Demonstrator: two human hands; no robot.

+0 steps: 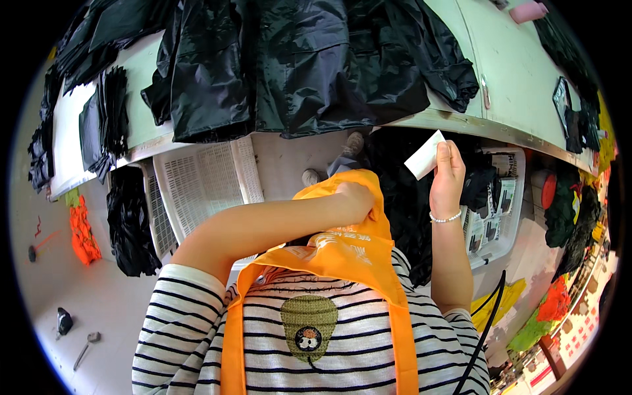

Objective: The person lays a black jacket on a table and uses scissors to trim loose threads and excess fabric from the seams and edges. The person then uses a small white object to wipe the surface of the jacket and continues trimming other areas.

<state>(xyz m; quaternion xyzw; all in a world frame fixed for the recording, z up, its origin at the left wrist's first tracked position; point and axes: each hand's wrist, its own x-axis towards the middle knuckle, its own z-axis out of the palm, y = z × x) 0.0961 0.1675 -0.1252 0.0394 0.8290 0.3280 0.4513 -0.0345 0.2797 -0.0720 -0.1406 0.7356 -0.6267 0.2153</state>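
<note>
Bent across my body, my left hand [357, 199] is at the orange apron [329, 241] I wear, with its fingers hidden in the cloth. The apron is bunched and raised around it. My right hand [447, 172] is up on the right, fingers closed on a small white slip [424, 157] pinched by one end. A black shiny jacket [303, 66] lies spread on the pale table ahead, its lower edge hanging over the front. Neither hand touches the jacket.
White plastic baskets [207, 172] stand under the table at left; a white bin [503, 227] with dark and printed packets sits at right. Folded black garments [105, 122] hang over the table's left edge. Orange cloth [83, 234] and tools lie at far left.
</note>
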